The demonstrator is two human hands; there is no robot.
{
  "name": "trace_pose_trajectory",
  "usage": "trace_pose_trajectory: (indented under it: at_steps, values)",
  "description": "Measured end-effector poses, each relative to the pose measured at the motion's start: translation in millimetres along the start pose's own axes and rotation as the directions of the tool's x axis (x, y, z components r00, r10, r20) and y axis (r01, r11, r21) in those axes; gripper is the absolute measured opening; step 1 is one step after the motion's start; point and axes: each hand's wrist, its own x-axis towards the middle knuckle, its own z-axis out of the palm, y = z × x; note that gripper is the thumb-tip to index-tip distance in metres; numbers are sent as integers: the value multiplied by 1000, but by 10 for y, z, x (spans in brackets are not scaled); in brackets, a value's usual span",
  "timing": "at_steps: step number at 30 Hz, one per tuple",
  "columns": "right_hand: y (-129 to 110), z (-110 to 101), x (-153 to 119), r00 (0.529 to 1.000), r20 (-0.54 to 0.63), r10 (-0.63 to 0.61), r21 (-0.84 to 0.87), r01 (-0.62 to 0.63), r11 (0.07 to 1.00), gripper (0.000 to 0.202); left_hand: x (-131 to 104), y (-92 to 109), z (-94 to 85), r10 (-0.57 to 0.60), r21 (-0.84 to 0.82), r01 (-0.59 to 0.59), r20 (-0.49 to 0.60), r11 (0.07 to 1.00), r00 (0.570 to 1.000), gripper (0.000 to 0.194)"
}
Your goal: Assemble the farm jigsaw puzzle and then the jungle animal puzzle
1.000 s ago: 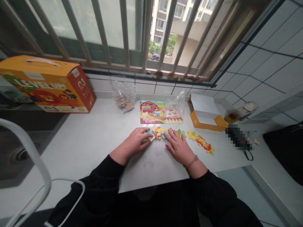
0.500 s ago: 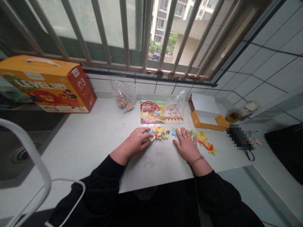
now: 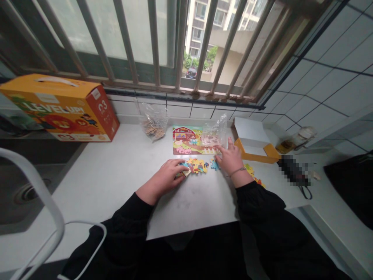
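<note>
My left hand (image 3: 166, 177) rests on the counter, with fingers and thumb closed on puzzle pieces (image 3: 186, 171) whose number I cannot make out. Touching them on the right is a cluster of yellow puzzle pieces (image 3: 199, 166). My right hand (image 3: 232, 160) is open, fingers spread, over the lower right edge of a farm picture sheet (image 3: 184, 144). A clear plastic bag (image 3: 220, 132) lies on that sheet by my fingertips. Left of the right hand is a blue puzzle piece (image 3: 214, 165). More yellow and orange pieces (image 3: 250, 169) show partly behind my right wrist.
A clear bag of brown pieces (image 3: 154, 128) stands by the wall. An opened yellow box (image 3: 258, 154), a glass bottle (image 3: 294, 140) and a blurred-out dark object (image 3: 294, 170) are at right. At left are a large orange box (image 3: 64, 111), a sink (image 3: 27, 194) and a white cable (image 3: 48, 202).
My right hand has lifted off the puzzle pieces and moved forward to the picture sheet and its plastic bag. The left hand stays on its pieces.
</note>
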Motion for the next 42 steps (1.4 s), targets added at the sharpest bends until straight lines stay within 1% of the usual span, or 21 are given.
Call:
trace_pose_trajectory:
  at_steps: [1,3,5,7,9,10,12,13,14,16,17,18,20,21,24,27,31,36,38,40,42]
  values:
    - [45,-12,99,1000,17,16,-5,-16,1000,47,-2,-1,-1,0,1,0,0,1000,1000,28]
    - [168,-51,267,998,7,54,-4,-54,999,53,-3,-3,-2,1,-1,-1,-2,1000,1000,28]
    - [331,-129,381,995,-33,95,4,-95,995,60,-2,-4,-1,1,-5,-1,-2,1000,1000,28]
    - [516,-245,421,990,-81,120,15,-119,993,56,1,-6,1,1,-10,-1,2,1000,1000,28]
    - [696,-368,363,984,-128,128,25,-126,992,47,6,-10,4,3,-13,-3,4,1000,1000,28]
    - [773,-416,290,980,-147,132,28,-129,991,46,8,-14,7,6,-12,-6,3,1000,1000,28]
    - [884,-448,59,977,-161,139,30,-136,990,51,14,-26,14,14,-10,-14,2,1000,1000,28]
    - [916,-422,-94,978,-154,142,31,-139,990,53,18,-33,18,17,-9,-17,1,1000,1000,27]
    - [933,-366,-265,982,-133,135,33,-132,991,54,21,-40,22,20,-9,-20,1,1000,1000,27]
    - [938,-183,-627,993,-67,95,37,-93,995,52,27,-48,24,22,-11,-22,3,1000,1000,27]
    - [935,-72,-798,996,-32,83,32,-82,996,55,28,-48,20,21,-14,-21,6,1000,1000,28]
    - [934,38,-951,997,34,74,7,-74,997,62,28,-45,14,18,-15,-18,10,1000,1000,28]
    - [953,219,-1176,979,147,141,-31,-138,990,71,24,-27,-9,10,-12,-10,18,1000,1000,29]
    - [974,278,-1240,966,184,183,-41,-178,983,74,21,-15,-24,5,-9,-4,20,1000,1000,30]
    - [1067,328,-1266,928,231,293,-40,-292,956,79,15,23,-64,-4,2,4,29,1000,1000,30]
    - [1138,282,-1173,904,260,340,-22,-347,938,81,13,42,-82,-8,8,8,36,1000,999,29]
    - [1157,246,-1090,893,288,345,-13,-357,934,81,11,37,-78,-17,13,16,39,1000,999,28]
    - [1167,236,-1100,898,298,324,-22,-333,943,80,9,20,-69,-6,23,6,42,1000,999,30]
    - [1147,223,-1133,919,242,310,-15,-316,949,79,7,15,-67,-5,20,4,41,1000,999,31]
    - [1077,207,-1178,953,130,272,2,-275,961,75,7,13,-63,-3,4,3,36,1000,999,31]
    - [936,193,-1221,982,37,183,29,-184,982,70,8,12,-59,-2,-11,2,32,1000,999,30]
